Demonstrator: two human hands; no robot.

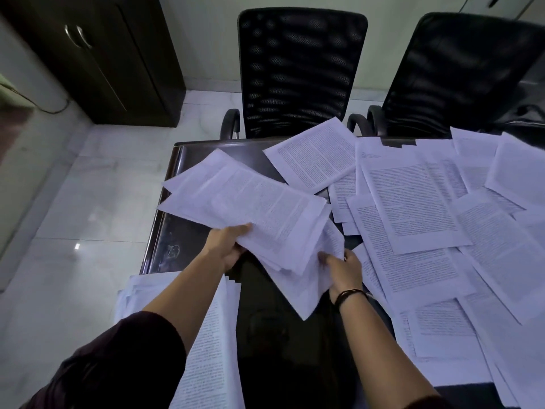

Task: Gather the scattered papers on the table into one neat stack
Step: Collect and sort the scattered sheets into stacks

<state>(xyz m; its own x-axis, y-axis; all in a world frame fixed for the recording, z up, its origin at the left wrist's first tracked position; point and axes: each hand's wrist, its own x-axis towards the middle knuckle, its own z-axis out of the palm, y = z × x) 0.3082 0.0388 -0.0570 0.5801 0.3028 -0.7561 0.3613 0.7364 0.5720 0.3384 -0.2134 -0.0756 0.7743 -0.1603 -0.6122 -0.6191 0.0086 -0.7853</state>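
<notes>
Loose bundle of papers [259, 208] between both hands' fingers [241, 231].

matt paper sheets [413, 202], glossy dark table [280, 349]

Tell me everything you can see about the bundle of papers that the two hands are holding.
The bundle of papers is a loose sheaf of white printed sheets with dense black text, too blurred to read. Its edges are uneven and fanned out, not squared. It is held tilted above the dark glossy table, near its left end. The left hand grips its near-left edge; the right hand holds the bent, drooping lower corner.
</notes>
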